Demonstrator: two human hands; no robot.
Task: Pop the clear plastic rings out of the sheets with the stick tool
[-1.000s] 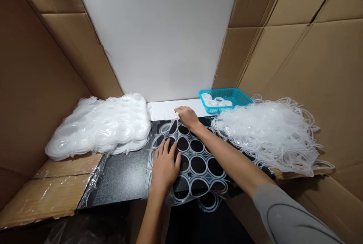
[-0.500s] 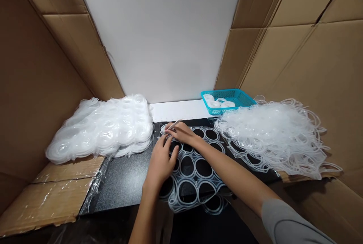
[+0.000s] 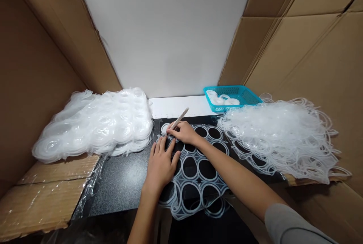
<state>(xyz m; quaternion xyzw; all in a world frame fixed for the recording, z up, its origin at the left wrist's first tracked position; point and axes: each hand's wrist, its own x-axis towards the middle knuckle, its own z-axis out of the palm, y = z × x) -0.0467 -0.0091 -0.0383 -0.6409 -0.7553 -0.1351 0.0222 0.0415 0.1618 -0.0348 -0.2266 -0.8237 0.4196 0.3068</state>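
A translucent sheet of joined silicone-like rings (image 3: pixel 208 168) with round holes lies on the dark tabletop, its near edge hanging over the front. My left hand (image 3: pixel 161 161) rests on the sheet's left side, fingers spread and pressing down. My right hand (image 3: pixel 183 132) grips a slim, pale, pen-like tool (image 3: pixel 181 115) tilted up to the right. The tool's lower tip is hidden by the fingers. Just left of those fingers, at the sheet's far left corner, one opening still shows a white disc (image 3: pixel 165 128).
On the left lies a thick stack of white ring sheets (image 3: pixel 99 123), partly over cardboard (image 3: pixel 48 195). A heap of clear ring sheets (image 3: pixel 283 134) sits at the right. Behind it stands a blue-green basket (image 3: pixel 249 98) holding several white rings. Cardboard walls flank both sides.
The pen-like tool now stands steeper in my right hand. My left hand has flattened and drawn slightly back from it. The view has shifted slightly.
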